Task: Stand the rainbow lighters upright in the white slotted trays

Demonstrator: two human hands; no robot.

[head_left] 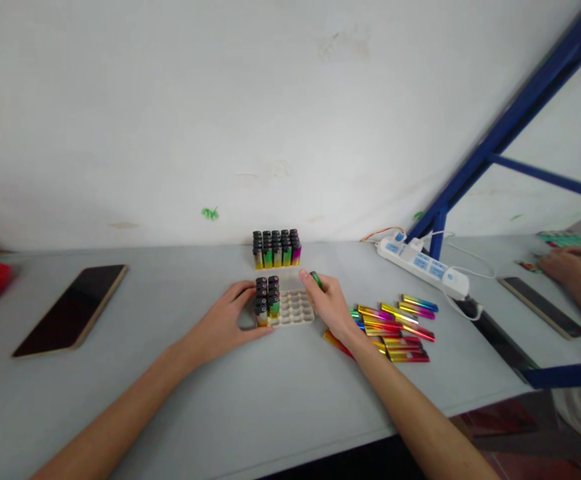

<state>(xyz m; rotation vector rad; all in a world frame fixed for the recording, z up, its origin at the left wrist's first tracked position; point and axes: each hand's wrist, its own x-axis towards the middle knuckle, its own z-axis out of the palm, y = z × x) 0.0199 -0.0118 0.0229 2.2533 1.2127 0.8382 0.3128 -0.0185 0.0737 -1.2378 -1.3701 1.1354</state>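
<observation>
A white tray (pixel 298 309) with round holes lies in the middle of the table. Two columns of lighters (pixel 273 303) with black tops stand upright at its left end. My left hand (pixel 233 317) is closed round that end, thumb along the near side and fingers behind. Over the right part of the tray, my right hand (pixel 328 300) grips a green lighter (pixel 316 280), most of it hidden by the fingers. A loose pile of shiny coloured lighters (pixel 400 330) lies to the right of the tray, partly behind my right wrist.
Behind the tray stands a full block of lighters (pixel 277 250), near the wall. A white power strip (pixel 423 263) with cables lies at the right, by a blue metal frame (pixel 470 160). A dark flat panel (pixel 73 310) lies left. Another person's hands (pixel 573 263) show far right.
</observation>
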